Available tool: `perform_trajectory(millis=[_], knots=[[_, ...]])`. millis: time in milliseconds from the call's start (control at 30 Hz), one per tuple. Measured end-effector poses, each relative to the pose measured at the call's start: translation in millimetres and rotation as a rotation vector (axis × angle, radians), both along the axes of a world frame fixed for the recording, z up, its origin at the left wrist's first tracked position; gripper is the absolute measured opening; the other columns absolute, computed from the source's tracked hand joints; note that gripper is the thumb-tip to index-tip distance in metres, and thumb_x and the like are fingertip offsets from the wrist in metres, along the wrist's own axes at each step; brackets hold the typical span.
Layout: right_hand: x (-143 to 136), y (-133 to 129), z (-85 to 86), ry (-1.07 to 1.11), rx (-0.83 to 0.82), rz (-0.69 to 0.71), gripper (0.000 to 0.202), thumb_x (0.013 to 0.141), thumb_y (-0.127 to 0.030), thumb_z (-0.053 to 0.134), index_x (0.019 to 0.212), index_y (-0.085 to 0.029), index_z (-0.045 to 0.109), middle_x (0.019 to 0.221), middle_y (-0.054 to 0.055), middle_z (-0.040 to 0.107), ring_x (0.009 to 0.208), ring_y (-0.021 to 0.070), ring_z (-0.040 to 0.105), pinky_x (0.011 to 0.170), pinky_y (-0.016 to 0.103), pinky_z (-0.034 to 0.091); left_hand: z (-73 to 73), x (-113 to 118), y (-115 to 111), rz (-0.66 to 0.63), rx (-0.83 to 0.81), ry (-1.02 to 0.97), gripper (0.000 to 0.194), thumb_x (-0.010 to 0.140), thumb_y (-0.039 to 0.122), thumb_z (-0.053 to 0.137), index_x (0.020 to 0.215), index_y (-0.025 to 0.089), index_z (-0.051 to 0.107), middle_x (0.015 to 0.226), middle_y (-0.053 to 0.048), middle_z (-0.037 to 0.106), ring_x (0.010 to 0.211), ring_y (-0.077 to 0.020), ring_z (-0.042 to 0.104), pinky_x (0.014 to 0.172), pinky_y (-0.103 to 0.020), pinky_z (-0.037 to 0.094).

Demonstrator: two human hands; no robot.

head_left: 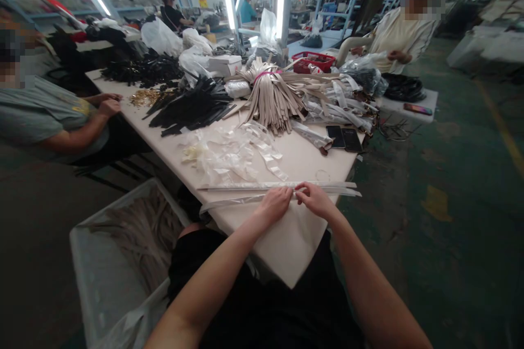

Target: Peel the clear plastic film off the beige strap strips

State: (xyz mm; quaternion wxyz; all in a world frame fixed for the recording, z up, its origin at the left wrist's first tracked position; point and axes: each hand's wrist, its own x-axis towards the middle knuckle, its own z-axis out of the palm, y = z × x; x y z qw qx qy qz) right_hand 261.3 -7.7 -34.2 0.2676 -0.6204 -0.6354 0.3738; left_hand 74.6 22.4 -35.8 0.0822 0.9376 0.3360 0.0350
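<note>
Close together at the table's near end, both my hands are on long, narrow strips in clear plastic sleeves. My left hand [277,203] is closed over a plastic-sleeved strip [233,203], whose far left end curves down past the table edge. Fingertips and thumb of my right hand [314,199] pinch the same strip just to the right, almost touching my left hand. Just beyond lies another pale strip [241,186], parallel to it. Crumpled clear plastic sleeves [221,155] are heaped behind. What lies under my fingers is partly hidden.
A bundle of beige straps [272,92], black straps [192,106] and a red basket [313,61] sit farther back on the table [180,161]. A white bin [82,262] of straps stands at left. One person sits left; another stands back right.
</note>
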Motion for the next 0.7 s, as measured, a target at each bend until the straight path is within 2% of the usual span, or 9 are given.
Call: perform_trajectory(millis=[33,100,200,267,333,433,500,600,700], knots=[[-1.5,-1.2,-2.2,0.047,-0.009,-0.033,0.025,0.089,-0.038,0.055,0.098,-0.017,0.068,0.072,0.004,0.072,0.063,0.0170,0.064,0.064,0.027,0.046,-0.5,2.7,-0.2,0.000,0.003,-0.003,0.020,0.099,0.017,0.036,0.105,0.015,0.055,0.101,-0.010,0.060,0.094,-0.0228,0.058,0.087,-0.035,0.044],[-2.0,-4.0,-5.6,0.082,-0.010,-0.061,0.025,0.088,-0.039,0.057,0.094,-0.017,0.068,0.073,0.005,0.072,0.061,0.0170,0.064,0.063,0.027,0.047,-2.3,4.0,-0.9,0.003,0.009,-0.001,0.020,0.098,0.016,0.037,0.106,0.015,0.055,0.101,-0.010,0.061,0.096,-0.0233,0.058,0.088,-0.035,0.043],[13.9,-5.9,-7.3,0.024,0.065,-0.125,0.020,0.085,-0.035,0.059,0.084,-0.018,0.069,0.075,0.005,0.073,0.065,0.0179,0.065,0.066,0.028,0.048,-4.6,-9.9,0.2,0.071,0.043,-0.001,0.028,0.095,0.012,0.039,0.119,0.014,0.053,0.107,-0.012,0.061,0.102,-0.0240,0.057,0.092,-0.036,0.042],[40.1,-3.5,-6.7,-0.040,0.126,-0.235,0.020,0.085,-0.034,0.058,0.086,-0.018,0.070,0.075,0.006,0.073,0.069,0.0190,0.066,0.069,0.029,0.048,-3.0,-29.4,5.6,0.153,0.090,0.005,0.036,0.094,0.009,0.039,0.128,0.014,0.049,0.111,-0.012,0.061,0.104,-0.0241,0.057,0.094,-0.037,0.040],[74.3,2.2,-6.4,-0.110,0.147,-0.315,0.021,0.085,-0.033,0.058,0.088,-0.017,0.070,0.075,0.006,0.073,0.070,0.0199,0.066,0.069,0.029,0.048,2.9,-52.3,16.1,0.218,0.135,0.029,0.038,0.094,0.009,0.038,0.128,0.016,0.051,0.110,-0.012,0.061,0.105,-0.0247,0.057,0.094,-0.038,0.039],[121.0,15.7,-8.1,-0.241,0.126,-0.317,0.017,0.082,-0.030,0.061,0.088,-0.017,0.071,0.079,0.007,0.074,0.074,0.0202,0.066,0.071,0.028,0.046,17.8,-81.4,38.4,0.269,0.174,0.075,0.039,0.093,0.010,0.037,0.128,0.018,0.054,0.111,-0.013,0.062,0.105,-0.0260,0.058,0.093,-0.039,0.039],[139.2,25.6,-9.9,-0.352,0.115,-0.307,0.015,0.082,-0.026,0.062,0.088,-0.017,0.072,0.083,0.007,0.073,0.078,0.0206,0.066,0.073,0.028,0.044,27.6,-93.8,53.1,0.293,0.172,0.113,0.039,0.091,0.009,0.039,0.125,0.018,0.058,0.111,-0.013,0.062,0.105,-0.0270,0.058,0.093,-0.041,0.039],[148.0,34.9,-11.7,-0.471,0.103,-0.300,0.015,0.084,-0.023,0.059,0.090,-0.016,0.071,0.084,0.009,0.072,0.081,0.0219,0.063,0.077,0.029,0.044,34.8,-102.3,65.3,0.337,0.164,0.156,0.038,0.089,0.010,0.041,0.121,0.018,0.062,0.115,-0.015,0.062,0.109,-0.0292,0.057,0.096,-0.045,0.037],[153.3,27.6,-17.5,-0.494,0.218,-0.361,0.021,0.086,-0.026,0.059,0.101,-0.015,0.070,0.098,0.014,0.069,0.095,0.0266,0.060,0.089,0.034,0.042,33.0,-93.4,57.9,0.369,0.206,0.140,0.045,0.089,0.015,0.044,0.133,0.016,0.053,0.133,-0.018,0.055,0.122,-0.0337,0.049,0.103,-0.051,0.033]])
